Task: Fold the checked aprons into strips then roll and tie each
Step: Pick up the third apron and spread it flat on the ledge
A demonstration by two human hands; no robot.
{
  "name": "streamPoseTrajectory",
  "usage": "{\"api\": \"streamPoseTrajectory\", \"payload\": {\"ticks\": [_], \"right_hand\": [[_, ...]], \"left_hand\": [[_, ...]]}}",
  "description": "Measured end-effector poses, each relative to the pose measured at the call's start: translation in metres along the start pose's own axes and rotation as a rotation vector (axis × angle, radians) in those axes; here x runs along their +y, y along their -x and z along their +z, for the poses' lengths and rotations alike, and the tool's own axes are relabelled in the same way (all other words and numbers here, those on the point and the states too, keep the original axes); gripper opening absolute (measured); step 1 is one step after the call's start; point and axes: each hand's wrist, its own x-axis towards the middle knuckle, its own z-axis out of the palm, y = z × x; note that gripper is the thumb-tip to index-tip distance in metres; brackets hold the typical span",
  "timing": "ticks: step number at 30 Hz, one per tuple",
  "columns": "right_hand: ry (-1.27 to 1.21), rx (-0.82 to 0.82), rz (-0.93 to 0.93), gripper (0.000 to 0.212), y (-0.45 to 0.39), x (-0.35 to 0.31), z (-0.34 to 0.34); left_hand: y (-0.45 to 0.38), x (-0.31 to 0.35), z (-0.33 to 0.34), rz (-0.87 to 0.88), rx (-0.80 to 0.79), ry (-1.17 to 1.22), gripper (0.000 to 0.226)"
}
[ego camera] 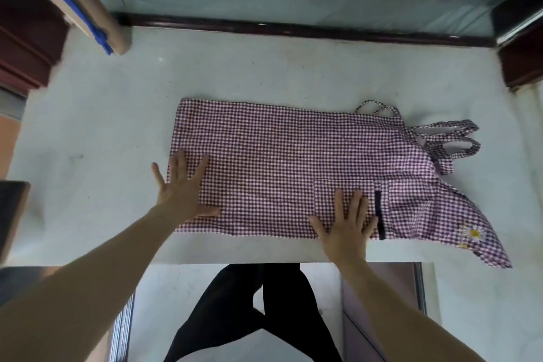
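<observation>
At far left, a tan roll with a blue tie lies on the white table, apparently another apron already rolled, though we cannot say for certain. Moving right, our left hand rests flat with fingers spread wide on the near left corner of the purple checked apron, holding nothing. The apron lies lengthwise across the middle of the table, seemingly folded once along its length into a broad band. Our right hand presses flat, fingers straight and open, on the near edge over the pocket, just left of a dark stripe. Farther right, the straps lie loose in a tangle, and a daisy patch marks the flared near corner. We judge the folding only begun: a narrower strip, the rolling and the tying all remain.
</observation>
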Motion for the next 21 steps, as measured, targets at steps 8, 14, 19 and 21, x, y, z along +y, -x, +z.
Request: {"api": "streamPoseTrajectory", "payload": {"ticks": [8,14,19,21], "right_hand": [[-0.152,0.016,-0.207,0.079,0.035,-0.127,0.014],[-0.176,0.132,-0.435,0.049,0.024,-0.088,0.011],[-0.016,0.123,-0.304,0.068,0.003,0.005,0.002],[-0.058,0.151,-0.167,0.076,-0.004,0.035,-0.009]], "left_hand": [[0.028,0.113,-0.028,0.204,0.299,0.45,0.071],[0.019,0.111,0.016,0.059,0.04,0.258,0.073],[0.017,0.11,0.014,0.047,-0.038,0.162,0.079],[0.015,0.124,0.003,0.005,-0.087,0.136,0.081]]}}
